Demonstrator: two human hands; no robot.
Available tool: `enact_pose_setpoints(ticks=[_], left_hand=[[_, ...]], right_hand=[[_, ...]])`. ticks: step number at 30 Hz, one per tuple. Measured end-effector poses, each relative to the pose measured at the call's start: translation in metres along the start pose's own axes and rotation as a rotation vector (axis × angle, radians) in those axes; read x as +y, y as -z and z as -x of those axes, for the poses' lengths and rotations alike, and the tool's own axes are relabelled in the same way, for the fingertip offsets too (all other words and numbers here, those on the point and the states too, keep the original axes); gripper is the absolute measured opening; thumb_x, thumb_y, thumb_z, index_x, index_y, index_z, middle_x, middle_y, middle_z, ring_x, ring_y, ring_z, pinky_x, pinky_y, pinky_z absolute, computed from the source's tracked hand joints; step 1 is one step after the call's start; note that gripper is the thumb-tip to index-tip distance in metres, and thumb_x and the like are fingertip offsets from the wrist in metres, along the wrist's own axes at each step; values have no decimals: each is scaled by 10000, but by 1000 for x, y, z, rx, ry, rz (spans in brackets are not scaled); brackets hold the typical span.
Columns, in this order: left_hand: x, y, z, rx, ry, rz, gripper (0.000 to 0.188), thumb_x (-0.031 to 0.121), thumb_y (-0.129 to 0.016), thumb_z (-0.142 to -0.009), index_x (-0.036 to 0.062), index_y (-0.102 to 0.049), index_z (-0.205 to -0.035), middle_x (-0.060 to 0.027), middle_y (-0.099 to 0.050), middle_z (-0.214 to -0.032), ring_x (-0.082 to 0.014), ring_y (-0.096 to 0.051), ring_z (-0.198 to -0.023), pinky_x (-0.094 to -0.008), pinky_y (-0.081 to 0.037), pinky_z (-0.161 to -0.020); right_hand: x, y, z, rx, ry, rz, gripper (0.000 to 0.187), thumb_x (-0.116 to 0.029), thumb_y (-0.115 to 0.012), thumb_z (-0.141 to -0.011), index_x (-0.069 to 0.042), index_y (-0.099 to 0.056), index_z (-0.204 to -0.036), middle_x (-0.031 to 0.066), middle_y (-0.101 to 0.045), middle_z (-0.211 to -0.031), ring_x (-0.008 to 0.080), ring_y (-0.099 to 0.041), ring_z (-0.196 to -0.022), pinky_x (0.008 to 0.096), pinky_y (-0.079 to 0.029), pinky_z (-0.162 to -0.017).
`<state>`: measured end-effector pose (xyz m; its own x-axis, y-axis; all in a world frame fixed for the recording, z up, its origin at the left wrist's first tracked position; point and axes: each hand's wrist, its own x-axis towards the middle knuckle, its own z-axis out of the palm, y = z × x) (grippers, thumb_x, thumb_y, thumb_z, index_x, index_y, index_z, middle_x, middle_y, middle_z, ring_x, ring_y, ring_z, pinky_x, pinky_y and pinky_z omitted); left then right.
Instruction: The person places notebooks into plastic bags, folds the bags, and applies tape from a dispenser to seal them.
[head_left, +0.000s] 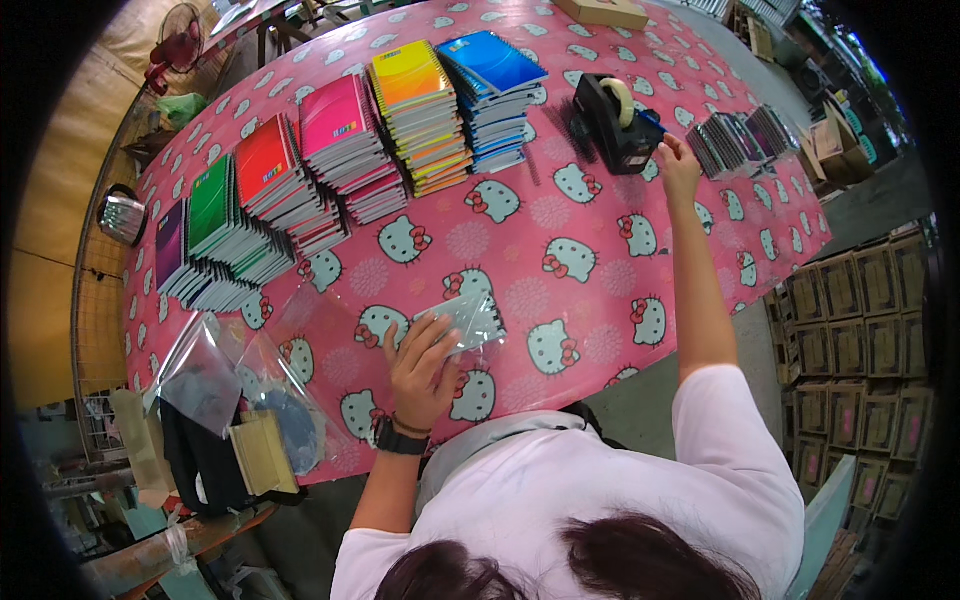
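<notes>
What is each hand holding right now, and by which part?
The left hand presses flat on the clear plastic packet, at its near-left end. The right hand touches the tape dispenser at its right end; no clear grip.

Pink cat-patterned tablecloth [560,215], rainbow-coloured notebook stacks [340,150], black tape dispenser [615,125].

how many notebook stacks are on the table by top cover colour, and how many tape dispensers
Purple stack: 1
Green stack: 1
Red stack: 1
Pink stack: 1
Yellow-orange stack: 1
Blue stack: 1
Tape dispenser, by the right hand: 1
Total: 6 stacks and 1 dispenser, 7 things. The left hand presses a clear-wrapped packet.
</notes>
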<state>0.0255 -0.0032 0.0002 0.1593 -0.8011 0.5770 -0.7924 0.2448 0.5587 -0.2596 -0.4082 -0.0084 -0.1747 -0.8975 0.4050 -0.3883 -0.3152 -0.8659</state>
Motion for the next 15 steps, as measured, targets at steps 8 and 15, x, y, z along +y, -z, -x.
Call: enact_pose_setpoints(ticks=[8, 15], left_hand=[[3, 6, 0, -4, 44, -24, 297, 56, -649, -753, 110, -635, -1045, -52, -610, -1164, -247, -529, -1152, -477, -222, -1058], [2, 5, 3, -1, 50, -17, 294, 57, -647, -761, 109, -633, -1049, -51, -605, -1170, -246, -519, -1164, -476, -217, -1062]], right_hand=[[43, -41, -72, -416, -168, 381, 409, -423, -639, -806, -40, -694, -937, 56, -669, -768, 150, -599, -693, 303, -451, -662], [42, -4, -10, -411, -405, -212, 245, -355, -661, -831, -113, -663, -801, -30, -590, -638, 71, -477, -523, 235, -361, -494]])
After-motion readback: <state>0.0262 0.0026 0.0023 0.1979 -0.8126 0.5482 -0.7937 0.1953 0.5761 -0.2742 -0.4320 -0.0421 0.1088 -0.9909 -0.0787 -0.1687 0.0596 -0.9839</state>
